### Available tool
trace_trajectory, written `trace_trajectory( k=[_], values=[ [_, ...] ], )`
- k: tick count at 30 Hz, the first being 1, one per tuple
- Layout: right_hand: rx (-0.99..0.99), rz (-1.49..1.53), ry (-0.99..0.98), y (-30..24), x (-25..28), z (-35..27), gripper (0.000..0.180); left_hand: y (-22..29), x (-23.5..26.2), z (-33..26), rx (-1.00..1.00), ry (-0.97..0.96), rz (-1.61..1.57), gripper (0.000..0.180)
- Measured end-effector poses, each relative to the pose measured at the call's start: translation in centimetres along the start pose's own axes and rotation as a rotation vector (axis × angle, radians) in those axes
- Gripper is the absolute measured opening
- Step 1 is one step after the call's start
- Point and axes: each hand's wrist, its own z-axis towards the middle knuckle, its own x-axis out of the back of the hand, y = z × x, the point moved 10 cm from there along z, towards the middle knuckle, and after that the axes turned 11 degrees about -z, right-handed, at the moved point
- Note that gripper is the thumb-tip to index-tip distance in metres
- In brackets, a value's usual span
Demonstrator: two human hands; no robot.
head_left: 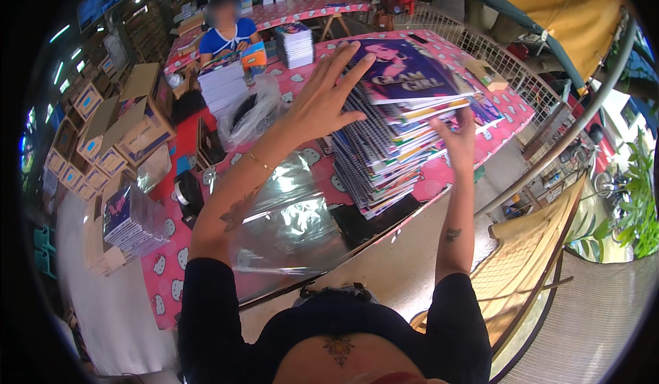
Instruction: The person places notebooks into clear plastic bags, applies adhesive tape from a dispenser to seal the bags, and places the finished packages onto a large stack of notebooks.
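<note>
In front of me rises a tall stack of spiral notebooks [384, 157], their dark coils facing left and coloured page edges showing. A purple glossy cover with a drawn figure tops the stack. My left hand [322, 99] is open, its fingers spread beside the upper coil edge; fingertip contact is unclear. At the stack's upper right corner, my right hand [458, 137] grips the notebooks, thumb on the near edge and fingers along the right side. More purple covers [484, 109] lie partly hidden behind the stack. Clear plastic sheets [285, 219] lie under my left forearm.
A pink patterned tablecloth [504, 133] covers the table. Book stacks [223, 88] and a crumpled plastic bag [250, 113] stand farther left. Opened cartons [141, 126] and plastic-wrapped books [130, 219] sit at left. A person in blue [230, 37] sits across the table.
</note>
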Motion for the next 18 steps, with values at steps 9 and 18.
trace_trajectory(
  k=[9, 18],
  values=[
    [0.295, -0.423, 0.235, -8.0, -0.2, -1.5, 0.053, -2.3, 0.7, 0.1, -0.064, 0.062, -0.194, 0.082],
    [0.219, -0.145, 0.128, -9.4, -0.3, 2.2, 0.07, -3.1, 2.0, 1.8, 0.127, -0.27, 0.005, 0.086]
  ],
)
